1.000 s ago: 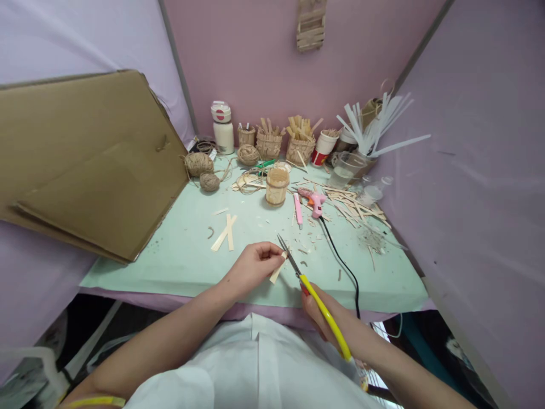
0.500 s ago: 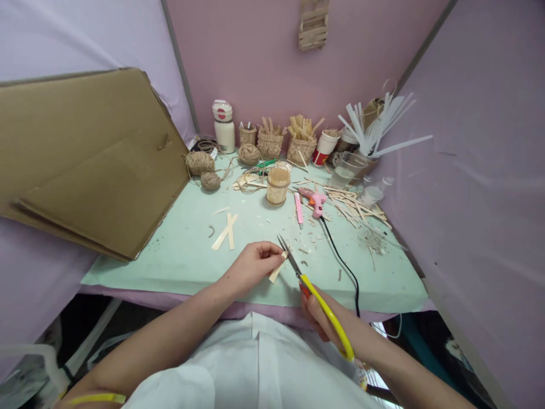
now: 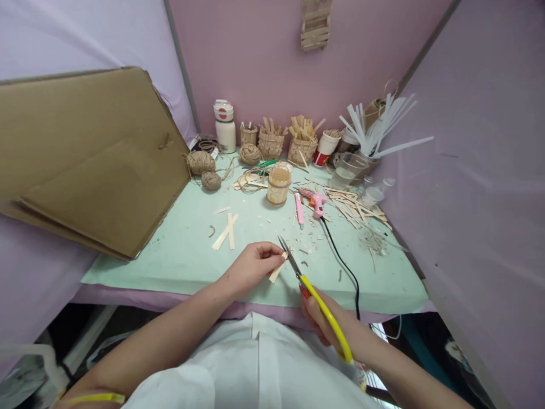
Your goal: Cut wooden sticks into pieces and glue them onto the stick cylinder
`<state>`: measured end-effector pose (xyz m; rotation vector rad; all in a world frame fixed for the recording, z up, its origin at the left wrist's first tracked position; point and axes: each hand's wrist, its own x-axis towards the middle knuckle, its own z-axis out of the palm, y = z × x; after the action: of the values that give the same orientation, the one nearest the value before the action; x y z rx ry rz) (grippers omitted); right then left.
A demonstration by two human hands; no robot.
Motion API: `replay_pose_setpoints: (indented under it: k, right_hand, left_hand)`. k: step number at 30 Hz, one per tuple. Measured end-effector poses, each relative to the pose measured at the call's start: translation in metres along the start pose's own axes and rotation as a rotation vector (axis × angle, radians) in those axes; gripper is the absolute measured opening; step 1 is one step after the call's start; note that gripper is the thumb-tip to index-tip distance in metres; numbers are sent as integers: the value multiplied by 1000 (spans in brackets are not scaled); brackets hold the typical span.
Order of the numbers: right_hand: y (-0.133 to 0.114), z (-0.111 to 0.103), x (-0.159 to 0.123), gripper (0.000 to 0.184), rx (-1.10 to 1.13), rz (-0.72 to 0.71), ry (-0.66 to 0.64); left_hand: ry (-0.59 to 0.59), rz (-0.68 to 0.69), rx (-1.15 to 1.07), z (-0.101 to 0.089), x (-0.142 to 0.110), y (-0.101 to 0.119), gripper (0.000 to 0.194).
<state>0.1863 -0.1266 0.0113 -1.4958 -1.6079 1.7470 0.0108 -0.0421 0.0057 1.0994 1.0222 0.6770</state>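
My left hand (image 3: 254,263) pinches a short wooden craft stick (image 3: 277,268) just above the near edge of the pale green mat (image 3: 183,255). My right hand (image 3: 326,322) is wrapped round the yellow handles of a pair of scissors (image 3: 313,294). The scissor blades point up and left, and their tips sit at the upper end of the stick. Both hands hover close together over the mat's front middle.
A big sheet of cardboard (image 3: 89,153) leans over the left side. Two crossed sticks (image 3: 226,232) lie on the mat. Further back are a small stick basket (image 3: 278,185), a pink glue gun (image 3: 315,201) with a black cord (image 3: 340,258), twine balls (image 3: 200,163), a white bottle (image 3: 223,126), cups of sticks and loose sticks (image 3: 355,204).
Hardly anything has moved. The hands, stick and scissors stay in the same place; the view shifts very slightly.
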Motion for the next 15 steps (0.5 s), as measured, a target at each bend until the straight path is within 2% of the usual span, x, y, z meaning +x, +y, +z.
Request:
replay_pose_setpoints:
  k: [5,10,15]
  right_hand:
    - [-3,4,-3,51,-8,33,42]
    - [4,1,-5,46,47,12,-5]
    - [5,-3,-3,47,68,-23,26]
  left_hand:
    - [-8,-11,-17,0,0,1,29]
    - [-53,-12,6,-5,2,-1,29]
    - [3,48,81,-10,4,-1,28]
